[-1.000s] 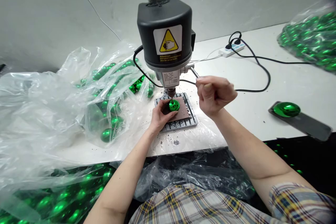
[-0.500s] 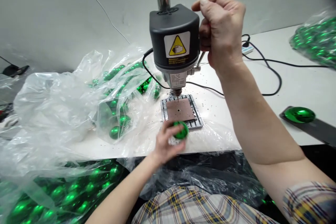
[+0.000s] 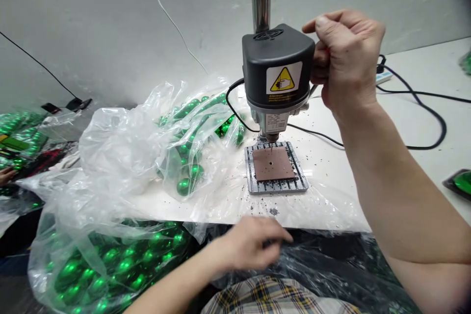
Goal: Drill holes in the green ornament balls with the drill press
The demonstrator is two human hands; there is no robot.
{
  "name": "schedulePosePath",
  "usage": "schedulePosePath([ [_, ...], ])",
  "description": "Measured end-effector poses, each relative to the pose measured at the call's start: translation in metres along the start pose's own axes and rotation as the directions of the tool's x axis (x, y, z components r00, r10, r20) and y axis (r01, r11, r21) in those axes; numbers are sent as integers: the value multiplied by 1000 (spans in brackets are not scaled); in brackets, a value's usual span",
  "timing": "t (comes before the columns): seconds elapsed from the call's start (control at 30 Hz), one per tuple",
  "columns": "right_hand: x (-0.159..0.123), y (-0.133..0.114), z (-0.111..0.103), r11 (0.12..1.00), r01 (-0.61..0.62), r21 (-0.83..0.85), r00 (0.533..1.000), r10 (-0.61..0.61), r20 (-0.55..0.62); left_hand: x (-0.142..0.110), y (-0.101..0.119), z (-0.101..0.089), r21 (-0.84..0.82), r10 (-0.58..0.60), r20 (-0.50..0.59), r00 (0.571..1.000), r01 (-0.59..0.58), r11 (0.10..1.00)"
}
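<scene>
A small drill press (image 3: 277, 68) with a black motor housing stands on the white table. At the right of its housing my right hand (image 3: 349, 54) is raised with fingers curled round the feed lever, most of which the hand hides. Under the drill bit, a brown square board (image 3: 274, 164) with a small hole lies on the slotted metal base. My left hand (image 3: 257, 243) is below the table's front edge, over my lap. Its fingers are loosely apart and somewhat blurred; no ball shows in it.
Clear plastic bags (image 3: 121, 137) spread over the left of the table, with shiny green balls (image 3: 184, 186) in and beside them. More green balls (image 3: 110, 260) fill a bag at lower left. Black cable (image 3: 423, 103) loops at right. Another person's hand (image 3: 6, 175) shows at far left.
My left hand has come down from the front of the drill base toward my lap, and the green ball is gone from its fingers. My right hand stays on the lever. The view has swung left.
</scene>
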State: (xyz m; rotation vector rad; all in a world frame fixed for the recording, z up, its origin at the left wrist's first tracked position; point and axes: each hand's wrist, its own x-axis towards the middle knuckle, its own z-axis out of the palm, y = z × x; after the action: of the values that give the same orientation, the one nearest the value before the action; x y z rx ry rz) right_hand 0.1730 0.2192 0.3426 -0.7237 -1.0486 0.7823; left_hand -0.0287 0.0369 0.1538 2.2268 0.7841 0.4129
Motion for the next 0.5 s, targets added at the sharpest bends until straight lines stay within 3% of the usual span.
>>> schedulePosePath([
  [0.03,0,0,0,1000,0,5,1000,0,-6,5,-2,-27,-41,12,-159,987,-18,999],
  [0.1,0,1,1,1000,-2,20,1000,3,-24,13,-22,-84,66,-42,-442,896,79,995],
  [0.17,0,3,1,999,0,37,1000,1,-21,14,-55,-136,287,-139,-550,823,343,894],
  [0.23,0,3,2,998,3,62,1000,-3,-6,7,-90,-175,480,-320,-542,777,599,641],
  [0.3,0,4,2,997,-2,81,1000,2,-1,-6,-117,-198,538,-418,-531,737,675,505],
  [0.4,0,3,2,998,-18,65,1000,20,-16,-29,-135,-211,673,-583,-405,704,661,332],
  [0.5,0,3,1,998,-5,56,1000,6,-8,-45,-133,-224,784,-664,-340,666,591,191],
])
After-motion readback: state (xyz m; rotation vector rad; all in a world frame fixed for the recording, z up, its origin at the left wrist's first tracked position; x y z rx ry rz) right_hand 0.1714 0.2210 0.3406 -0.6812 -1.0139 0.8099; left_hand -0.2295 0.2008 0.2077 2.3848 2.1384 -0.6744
